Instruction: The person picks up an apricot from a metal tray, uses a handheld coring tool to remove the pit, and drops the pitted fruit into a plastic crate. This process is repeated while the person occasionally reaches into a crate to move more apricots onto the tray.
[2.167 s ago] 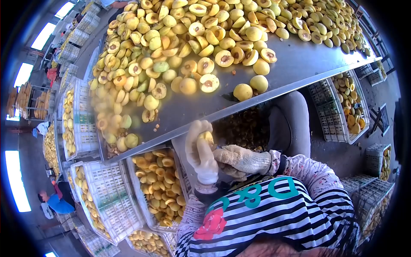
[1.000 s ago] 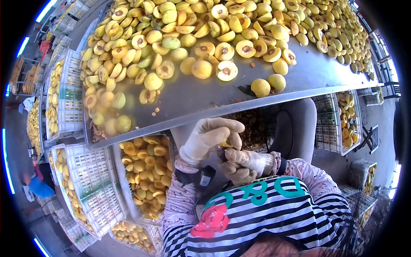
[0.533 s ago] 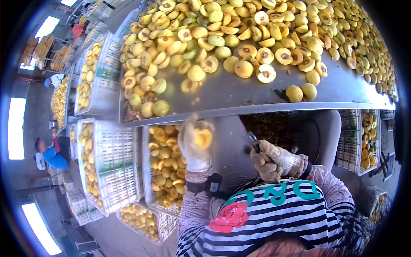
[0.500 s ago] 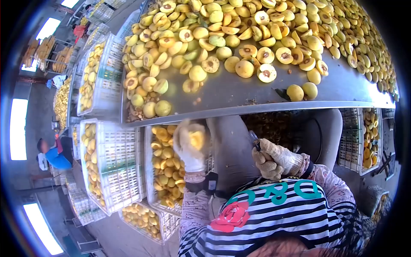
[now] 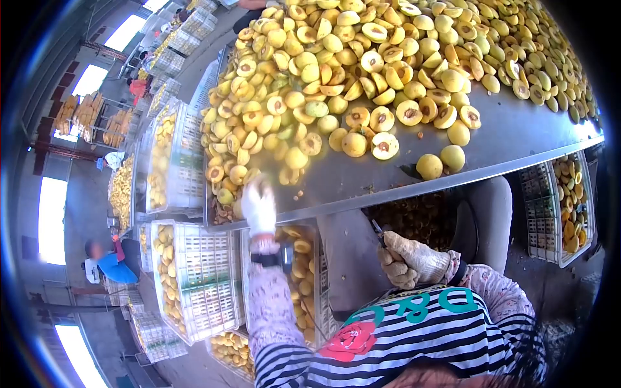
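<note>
My left hand, in a white glove, reaches over the near left corner of the metal table. Its fingers are smeared by motion beside a heap of yellow peaches, many of them halved with brown pits or hollows showing. A wristband sits on that arm. My right hand, also gloved, rests in front of my body with its fingers wrapped round a small knife; the thin tip points up and left, and the handle is mostly hidden.
Below my left arm stands a crate of peach halves. More white crates are stacked on the left, and another crate stands at right. Under the table edge is a container of dark scraps. A person in blue is far left.
My left hand has moved from above the crate, where it had a peach half, up to the table's edge by the heap. My right hand stays with the knife. The view has shifted slightly.
</note>
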Motion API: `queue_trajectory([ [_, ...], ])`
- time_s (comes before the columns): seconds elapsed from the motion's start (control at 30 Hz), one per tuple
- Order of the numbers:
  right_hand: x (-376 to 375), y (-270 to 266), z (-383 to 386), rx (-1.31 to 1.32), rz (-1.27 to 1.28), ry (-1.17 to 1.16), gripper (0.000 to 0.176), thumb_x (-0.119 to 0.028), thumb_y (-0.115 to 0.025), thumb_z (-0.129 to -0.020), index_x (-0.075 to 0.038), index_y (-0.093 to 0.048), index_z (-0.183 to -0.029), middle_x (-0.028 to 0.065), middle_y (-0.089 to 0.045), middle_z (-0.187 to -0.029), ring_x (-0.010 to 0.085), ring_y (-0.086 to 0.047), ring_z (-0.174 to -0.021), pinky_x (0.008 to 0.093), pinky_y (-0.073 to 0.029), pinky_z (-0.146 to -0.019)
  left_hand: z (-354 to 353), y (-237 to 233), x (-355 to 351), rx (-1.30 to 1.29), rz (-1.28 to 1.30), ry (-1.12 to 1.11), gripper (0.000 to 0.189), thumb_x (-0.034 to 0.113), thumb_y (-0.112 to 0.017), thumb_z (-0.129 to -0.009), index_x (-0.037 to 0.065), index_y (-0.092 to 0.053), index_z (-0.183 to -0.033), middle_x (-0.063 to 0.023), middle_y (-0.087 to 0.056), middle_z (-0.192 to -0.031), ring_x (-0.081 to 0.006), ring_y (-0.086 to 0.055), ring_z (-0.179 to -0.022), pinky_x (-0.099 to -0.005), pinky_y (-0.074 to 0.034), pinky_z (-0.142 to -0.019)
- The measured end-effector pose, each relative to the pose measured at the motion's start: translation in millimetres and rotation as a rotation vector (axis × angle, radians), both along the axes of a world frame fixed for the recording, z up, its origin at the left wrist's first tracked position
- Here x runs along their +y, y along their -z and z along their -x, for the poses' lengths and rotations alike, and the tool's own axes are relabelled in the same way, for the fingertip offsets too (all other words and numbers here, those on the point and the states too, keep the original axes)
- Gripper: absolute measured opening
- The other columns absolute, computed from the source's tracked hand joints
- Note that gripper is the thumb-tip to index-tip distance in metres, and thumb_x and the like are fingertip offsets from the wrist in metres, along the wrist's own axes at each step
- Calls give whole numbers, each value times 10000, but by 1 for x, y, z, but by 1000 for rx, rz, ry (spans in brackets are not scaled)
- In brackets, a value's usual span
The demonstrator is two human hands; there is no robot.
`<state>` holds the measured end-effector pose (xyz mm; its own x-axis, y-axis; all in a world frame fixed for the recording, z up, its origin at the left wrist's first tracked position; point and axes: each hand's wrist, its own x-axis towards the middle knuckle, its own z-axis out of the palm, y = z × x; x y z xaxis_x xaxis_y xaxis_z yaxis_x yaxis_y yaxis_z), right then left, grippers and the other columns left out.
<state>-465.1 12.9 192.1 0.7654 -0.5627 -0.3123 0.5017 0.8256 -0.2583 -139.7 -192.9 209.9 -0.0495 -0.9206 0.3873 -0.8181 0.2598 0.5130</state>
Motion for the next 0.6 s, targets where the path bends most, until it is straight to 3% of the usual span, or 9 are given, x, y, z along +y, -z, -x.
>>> queue_trajectory([
  [0.1, 2, -9, 8, 86, 53, 53, 498, -590, -420, -1024, -135, -499, -838, -36, -420, -584, 65, -363, -448, 213, -331, -403, 13, 38, -60, -464, -361, -15, 534, 411, -691, -862, 3, -642, -1203, -249, -636, -1251, -364, -589, -1212, -435, -468, -1005],
  [0.13, 3, -10, 11, 114, 46, 65, 493, -584, -430, -1024, -132, -500, -840, -34, -418, -584, 66, -360, -446, 215, -327, -402, 21, 49, -64, -553, -237, -13, 485, 350, -737, -825, -20, -641, -1124, -218, -690, -1096, -337, -663, -1048, -417, -514, -919],
  [0.2, 1, -10, 15, 196, 99, 67, 462, -546, -453, -1029, -125, -503, -844, -29, -423, -586, 68, -364, -446, 215, -322, -403, 66, -5, -35, -7, -647, -59, 319, 205, -735, -837, -8, -622, -1047, -149, -694, -892, -244, -683, -826, -357, -550, -755],
  [0.27, -4, -9, 17, 283, 169, 56, 432, -508, -477, -1029, -120, -502, -841, -22, -434, -589, 72, -371, -445, 217, -317, -402, 57, 24, -21, 525, -511, 45, 219, 62, -712, -843, 14, -598, -1024, -70, -663, -793, -141, -642, -722, -268, -523, -645],
  [0.33, -8, -9, 15, 387, 246, 29, 403, -472, -500, -1022, -116, -499, -831, -14, -450, -593, 77, -381, -443, 223, -312, -399, 87, -7, 30, 759, -402, 186, 238, -32, -662, -861, -12, -578, -1083, -87, -675, -875, -146, -650, -777, -261, -537, -707],
  [0.47, -9, -24, -5, 462, 420, 100, 390, -448, -540, -1004, -75, -576, -901, -2, -501, -634, 86, -440, -505, 233, -340, -448, 126, -14, 115, 1120, -589, 212, 244, -66, -633, -878, -2, -631, -1113, -123, -684, -997, -181, -662, -819, -298, -555, -789],
  [0.5, -10, -25, -7, 537, 436, 96, 387, -442, -541, -1005, -64, -590, -938, 0, -515, -654, 92, -460, -537, 242, -366, -480, 136, -15, 129, 1260, -606, 224, 212, -64, -641, -871, 21, -663, -1064, -110, -685, -1021, -185, -660, -874, -320, -552, -841],
  [0.53, -12, -24, -7, 611, 456, 92, 388, -436, -542, -1007, -54, -604, -976, 1, -530, -674, 98, -479, -568, 250, -391, -511, 142, -3, 138, 1454, -561, 335, 155, -7, -650, -893, 24, -676, -1043, -116, -691, -968, -213, -677, -822, -360, -566, -796],
  [0.6, -12, -26, -12, 737, 470, 119, 398, -428, -544, -1009, -40, -622, -1037, 8, -559, -718, 112, -512, -630, 274, -435, -581, 154, 23, 138, 1780, -617, 665, 127, 67, -662, -916, 27, -691, -1033, -137, -696, -1047, -254, -671, -1005, -415, -523, -960],
])
